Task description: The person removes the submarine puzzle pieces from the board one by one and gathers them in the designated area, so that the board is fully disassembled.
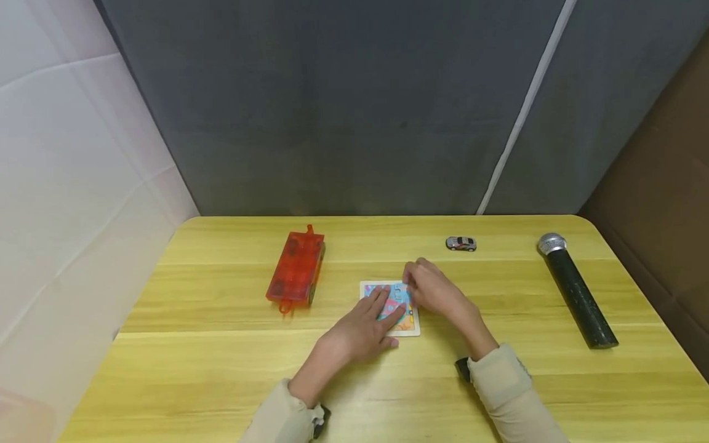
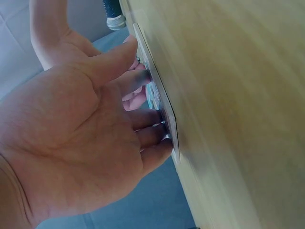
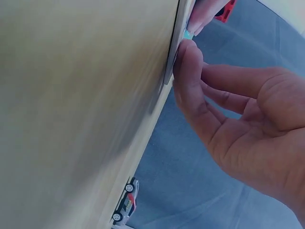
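Left hand (image 1: 357, 332) spread on the flat, square, white-bordered blue-and-pink picture board (image 1: 396, 296) beneath it, right hand (image 1: 434, 289) bent at its edge, pinch unclear; I'd best press evenly, fingering lightly.

We see the table (image 1: 183, 369) evenly bright, with a pale sheen toward its near edge; both wrist views look dimmer and bluish, the wood grain blurred, soft shadow near the right hand (image 3: 262, 143).
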Available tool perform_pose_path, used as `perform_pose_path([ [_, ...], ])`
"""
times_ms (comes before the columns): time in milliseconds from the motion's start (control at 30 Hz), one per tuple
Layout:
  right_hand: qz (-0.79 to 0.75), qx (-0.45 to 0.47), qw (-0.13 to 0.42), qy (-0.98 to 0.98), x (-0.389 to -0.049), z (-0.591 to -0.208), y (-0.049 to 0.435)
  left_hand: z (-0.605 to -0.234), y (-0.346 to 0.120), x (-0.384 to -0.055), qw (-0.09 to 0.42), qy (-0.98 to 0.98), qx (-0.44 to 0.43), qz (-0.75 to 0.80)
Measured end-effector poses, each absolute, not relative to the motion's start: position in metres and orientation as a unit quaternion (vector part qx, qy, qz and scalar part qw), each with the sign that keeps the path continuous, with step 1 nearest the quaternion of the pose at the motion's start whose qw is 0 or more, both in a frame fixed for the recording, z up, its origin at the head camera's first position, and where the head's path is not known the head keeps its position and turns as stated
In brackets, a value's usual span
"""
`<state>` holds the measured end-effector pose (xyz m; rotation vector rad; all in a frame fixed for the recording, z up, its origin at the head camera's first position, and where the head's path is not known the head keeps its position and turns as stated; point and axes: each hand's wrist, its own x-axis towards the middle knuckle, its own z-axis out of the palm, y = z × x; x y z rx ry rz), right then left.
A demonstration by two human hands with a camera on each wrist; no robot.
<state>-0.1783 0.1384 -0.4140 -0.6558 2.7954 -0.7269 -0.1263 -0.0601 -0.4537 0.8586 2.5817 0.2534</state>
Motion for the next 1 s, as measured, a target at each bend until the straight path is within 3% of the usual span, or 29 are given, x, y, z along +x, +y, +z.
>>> perform_pose_path([
  [533,-0.282,-0.220,0.069,0.931,-0.175,-0.410,0.131,-0.406,-0.054,-0.111,0.220,0.929,0.293,0.051],
  [1000,-0.356,-0.186,0.156,0.902,-0.186,-0.398,0.187,-0.408,-0.055,-0.111,0.215,0.930,0.295,0.047],
])
